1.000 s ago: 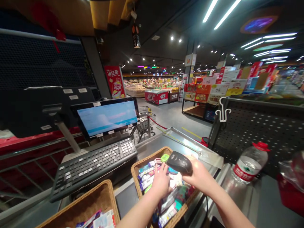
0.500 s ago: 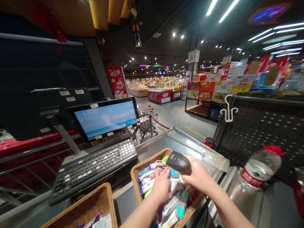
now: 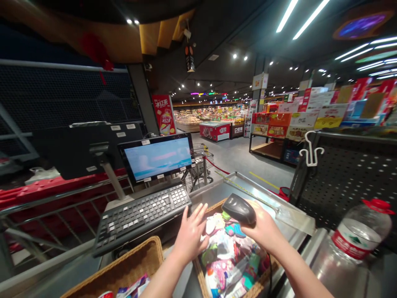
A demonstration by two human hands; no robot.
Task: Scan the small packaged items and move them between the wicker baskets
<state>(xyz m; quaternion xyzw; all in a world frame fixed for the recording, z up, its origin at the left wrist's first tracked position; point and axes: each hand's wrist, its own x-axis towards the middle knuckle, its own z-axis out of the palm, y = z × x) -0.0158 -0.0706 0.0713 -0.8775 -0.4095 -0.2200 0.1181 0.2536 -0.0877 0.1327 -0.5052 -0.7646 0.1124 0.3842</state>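
Barcode scanner (image 3: 238, 209) sits gripped in your right hand (image 3: 263, 227) above the wicker basket (image 3: 201, 276) of packets (image 3: 229, 258); your left hand (image 3: 190, 236) is spread open, holding nothing.

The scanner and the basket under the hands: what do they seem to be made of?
The scanner looks like dark plastic, smooth with a soft shine. The basket looks like woven wicker, with brown strands crossing along its rim, though it could be imitation plastic.
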